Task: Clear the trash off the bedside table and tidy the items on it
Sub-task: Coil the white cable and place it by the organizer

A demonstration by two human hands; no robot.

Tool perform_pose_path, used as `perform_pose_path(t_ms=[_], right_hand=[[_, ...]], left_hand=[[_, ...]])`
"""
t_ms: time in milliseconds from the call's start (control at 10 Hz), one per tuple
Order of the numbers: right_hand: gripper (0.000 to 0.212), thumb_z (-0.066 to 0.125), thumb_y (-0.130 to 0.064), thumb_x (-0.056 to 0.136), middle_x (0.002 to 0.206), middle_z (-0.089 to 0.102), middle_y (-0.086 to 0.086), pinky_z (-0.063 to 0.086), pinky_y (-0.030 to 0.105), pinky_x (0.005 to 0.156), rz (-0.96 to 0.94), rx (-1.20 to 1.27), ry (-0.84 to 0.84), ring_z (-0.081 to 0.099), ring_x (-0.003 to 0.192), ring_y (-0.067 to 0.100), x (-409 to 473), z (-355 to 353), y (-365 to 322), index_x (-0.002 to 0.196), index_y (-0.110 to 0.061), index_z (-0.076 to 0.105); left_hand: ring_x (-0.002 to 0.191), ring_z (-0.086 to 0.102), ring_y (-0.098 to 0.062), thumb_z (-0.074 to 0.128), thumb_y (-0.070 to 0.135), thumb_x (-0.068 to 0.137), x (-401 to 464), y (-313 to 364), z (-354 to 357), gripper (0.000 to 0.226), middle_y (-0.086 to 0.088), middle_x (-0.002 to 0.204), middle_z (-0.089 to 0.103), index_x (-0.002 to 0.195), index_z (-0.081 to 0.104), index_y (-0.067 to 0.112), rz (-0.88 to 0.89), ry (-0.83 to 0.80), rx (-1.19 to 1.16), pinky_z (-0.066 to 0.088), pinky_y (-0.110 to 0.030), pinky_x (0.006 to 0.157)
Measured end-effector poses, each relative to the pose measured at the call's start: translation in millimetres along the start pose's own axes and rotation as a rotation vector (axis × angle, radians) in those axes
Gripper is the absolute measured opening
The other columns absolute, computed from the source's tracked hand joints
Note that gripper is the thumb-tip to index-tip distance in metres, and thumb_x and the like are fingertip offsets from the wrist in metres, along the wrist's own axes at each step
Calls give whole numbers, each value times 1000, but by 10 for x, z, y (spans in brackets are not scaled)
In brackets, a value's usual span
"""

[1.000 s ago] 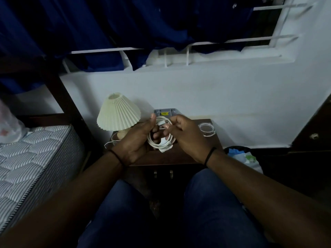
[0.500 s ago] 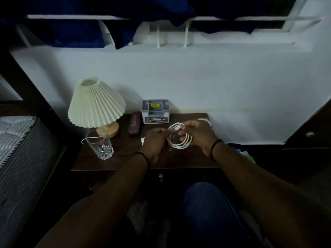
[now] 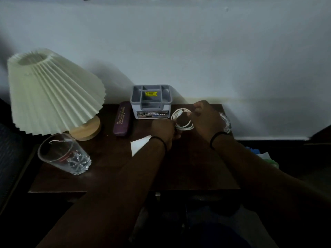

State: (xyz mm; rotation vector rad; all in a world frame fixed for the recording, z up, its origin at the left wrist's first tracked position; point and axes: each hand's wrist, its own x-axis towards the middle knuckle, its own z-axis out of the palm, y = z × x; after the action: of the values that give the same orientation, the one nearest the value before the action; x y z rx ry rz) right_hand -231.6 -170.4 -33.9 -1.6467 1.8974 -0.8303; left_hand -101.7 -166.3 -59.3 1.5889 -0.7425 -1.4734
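Coiled white cable [image 3: 182,120] near table's [image 3: 111,169] back edge; left hand [image 3: 163,130] and right hand [image 3: 206,119] fingers curled, pinching it.

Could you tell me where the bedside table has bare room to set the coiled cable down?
Bare wood lies along the table's front edge, right of the glass. The back is crowded: lamp, purple case, grey organizer.
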Motion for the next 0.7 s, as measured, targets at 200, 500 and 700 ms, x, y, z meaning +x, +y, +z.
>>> perform_pose_path(t_ms=[200, 500, 700], right_hand=[[16, 59, -23, 88, 103, 65, 6, 36, 35, 84, -370, -333, 141, 56, 101, 30, 45, 186, 178, 101, -16, 64], [21, 46, -18, 94, 105, 62, 13, 43, 38, 80, -364, -340, -55, 58, 98, 32, -46, 407, 276, 106, -14, 63], [21, 48, -24, 95, 109, 60, 10, 44, 37, 87, -309, -310, -45, 57, 105, 30, 81, 519, 248, 109, -18, 63]], left_hand=[[111, 62, -27, 58, 25, 94, 299, -114, 140, 40, -13, 120, 67, 130, 57, 10, 180, 103, 296, 45, -32, 91], [103, 65, -32, 54, 36, 93, 254, 4, 202, 40, -15, 106, 71, 103, 72, 2, 278, 350, 507, 40, -28, 75], [98, 65, -34, 50, 27, 92, 247, 41, 124, 34, -17, 102, 70, 97, 70, -1, 289, 345, 594, 40, -29, 74]])
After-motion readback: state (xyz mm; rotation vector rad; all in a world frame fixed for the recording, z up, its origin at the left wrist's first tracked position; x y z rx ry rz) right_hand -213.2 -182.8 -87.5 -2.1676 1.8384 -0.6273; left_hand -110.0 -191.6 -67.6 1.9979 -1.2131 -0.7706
